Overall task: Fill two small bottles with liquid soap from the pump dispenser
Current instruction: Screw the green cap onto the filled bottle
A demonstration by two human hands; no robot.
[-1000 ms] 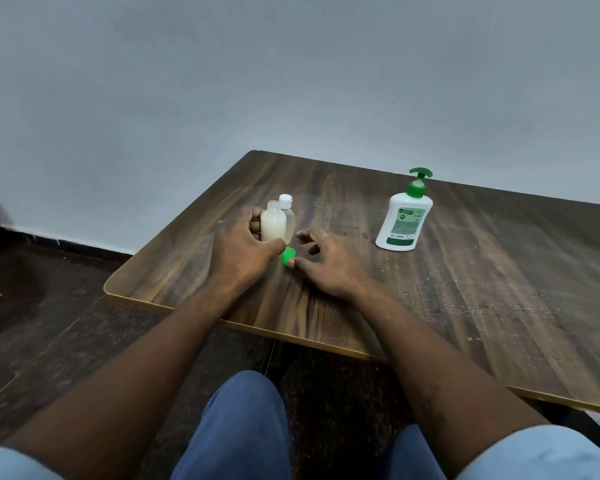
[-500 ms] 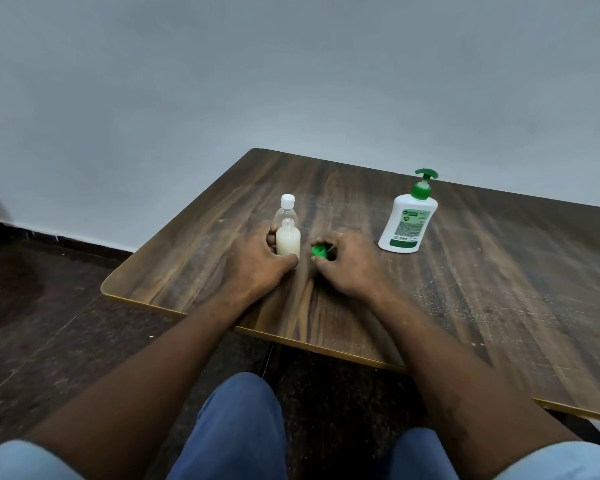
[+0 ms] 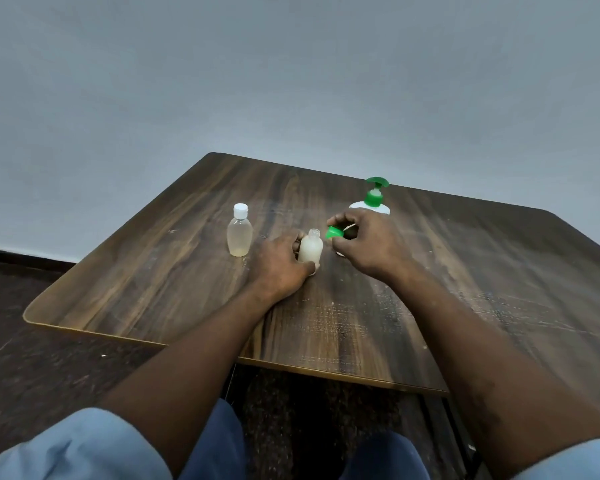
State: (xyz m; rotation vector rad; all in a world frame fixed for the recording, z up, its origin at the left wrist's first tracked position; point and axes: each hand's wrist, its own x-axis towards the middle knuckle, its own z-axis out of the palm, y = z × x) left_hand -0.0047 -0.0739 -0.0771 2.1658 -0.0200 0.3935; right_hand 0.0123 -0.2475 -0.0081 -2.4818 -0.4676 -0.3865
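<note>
Left hand [image 3: 280,264] grips open bottle [image 3: 310,250] on counter [image 3: 160,271]; right hand [image 3: 368,242] pinches green cap [image 3: 334,232] beside its mouth.

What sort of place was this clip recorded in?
Likely a plain indoor room, home or workplace unclear: a bare grey wall, a dark floor, and a wood-grain table carrying a pump dispenser, a capped bottle and an open bottle.

left hand [image 3: 280,263]: grips the open bottle [image 3: 310,249], upright on the tabletop [image 3: 153,271]
right hand [image 3: 369,242]: pinches green cap [image 3: 334,232] beside the bottle's mouth
capped bottle [image 3: 239,235]: stands apart, left
pump dispenser [image 3: 374,197]: behind right hand
</note>
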